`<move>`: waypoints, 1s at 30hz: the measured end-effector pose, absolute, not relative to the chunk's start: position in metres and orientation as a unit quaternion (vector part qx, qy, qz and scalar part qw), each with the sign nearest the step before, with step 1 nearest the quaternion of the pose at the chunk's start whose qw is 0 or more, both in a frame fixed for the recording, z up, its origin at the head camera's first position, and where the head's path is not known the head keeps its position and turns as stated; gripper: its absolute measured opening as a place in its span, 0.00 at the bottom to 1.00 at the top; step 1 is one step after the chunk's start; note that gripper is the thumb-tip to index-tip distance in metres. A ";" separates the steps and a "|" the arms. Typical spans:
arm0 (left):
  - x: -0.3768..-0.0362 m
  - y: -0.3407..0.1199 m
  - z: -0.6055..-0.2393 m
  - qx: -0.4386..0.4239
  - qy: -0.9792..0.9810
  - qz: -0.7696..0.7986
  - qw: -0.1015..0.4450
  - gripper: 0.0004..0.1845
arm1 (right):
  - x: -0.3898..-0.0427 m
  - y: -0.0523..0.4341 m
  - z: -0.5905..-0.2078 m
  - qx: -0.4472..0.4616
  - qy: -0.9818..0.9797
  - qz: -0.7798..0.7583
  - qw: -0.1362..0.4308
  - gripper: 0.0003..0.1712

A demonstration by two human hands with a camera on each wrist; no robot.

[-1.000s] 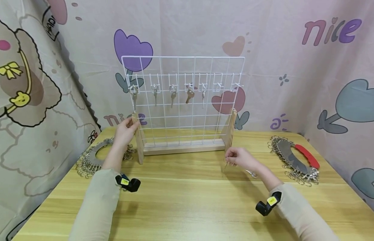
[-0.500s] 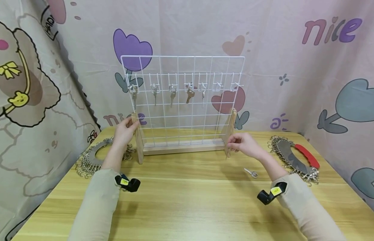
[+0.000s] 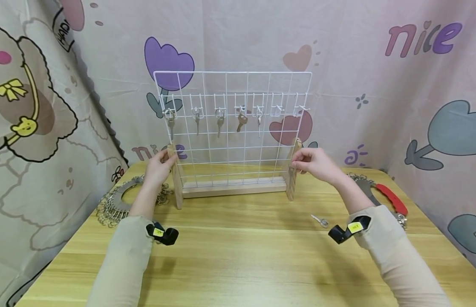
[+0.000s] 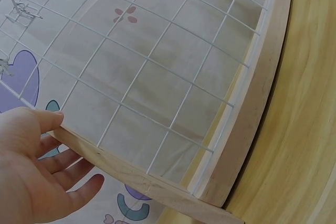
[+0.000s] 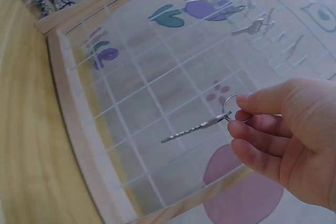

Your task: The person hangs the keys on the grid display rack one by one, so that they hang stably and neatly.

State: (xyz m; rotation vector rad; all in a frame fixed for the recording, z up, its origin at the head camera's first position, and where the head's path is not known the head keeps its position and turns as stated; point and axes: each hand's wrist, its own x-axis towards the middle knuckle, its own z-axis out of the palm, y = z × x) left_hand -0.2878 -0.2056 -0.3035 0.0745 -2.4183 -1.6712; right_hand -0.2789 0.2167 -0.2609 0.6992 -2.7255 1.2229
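Note:
A white wire grid rack (image 3: 233, 148) stands upright on a wooden base (image 3: 235, 188). My left hand (image 3: 158, 168) grips the rack's left wooden post (image 3: 177, 181) near its top, thumb in front and fingers behind. Level with the right post (image 3: 294, 170), my right hand (image 3: 316, 164) pinches a thin metal ring (image 5: 224, 106) between thumb and fingertips. From that ring dangles a silver key (image 5: 191, 129), seen edge-on before the grid. Several keys, among them a brownish one (image 3: 242, 122), hang from hooks along the grid. The two rightmost hooks (image 3: 278, 110) bear no key.
A loose key (image 3: 320, 220) lies on the wooden table (image 3: 238, 260), below my right forearm. Left of the rack lies a grey curved plate (image 3: 116, 197) fringed with metal rings. A similar one with a red handle (image 3: 392, 198) lies at right, partly behind my forearm. Printed cloth hangs behind.
My right hand has risen with the key from near the tabletop to beside the upper right post. The loose key on the table is now uncovered. My left hand stays put.

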 end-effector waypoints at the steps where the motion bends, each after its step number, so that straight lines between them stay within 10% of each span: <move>1: -0.288 -0.206 -0.304 0.025 -0.819 -0.565 0.101 0.31 | -0.279 0.217 -0.258 0.228 -0.889 0.396 0.041 0.06; 30: -0.284 -0.207 -0.304 0.022 -0.825 -0.556 0.100 0.33 | -0.291 0.182 -0.192 0.229 -0.855 0.429 0.183 0.08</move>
